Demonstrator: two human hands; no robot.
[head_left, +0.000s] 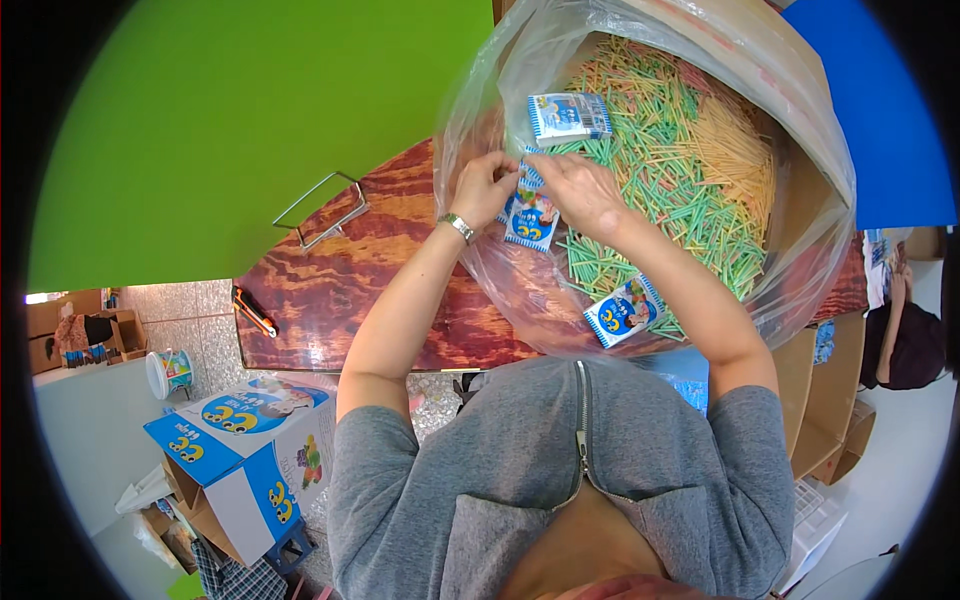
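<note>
Both hands meet over a big clear plastic bag (490,110) heaped with thin pastel candy sticks (690,185) in green, yellow and pink. My left hand (485,188), a metal watch on its wrist, pinches at the left edge of a small blue-and-white packet (531,178). My right hand (577,190) is closed on the same packet's upper right side; its fingers partly hide it. Just below the hands lies a second packet (533,222), overlapping another one. A plumper packet (570,118) rests above them on the sticks, and one more packet (626,312) lies at the bag's near edge.
The bag lines a large carton on a red-brown wood-grain table (390,260). An orange-and-black cutter (254,311) and a bent metal stand (322,212) are at the table's left. A printed carton (245,450) stands at lower left. At far right a person (905,325) is partly seen.
</note>
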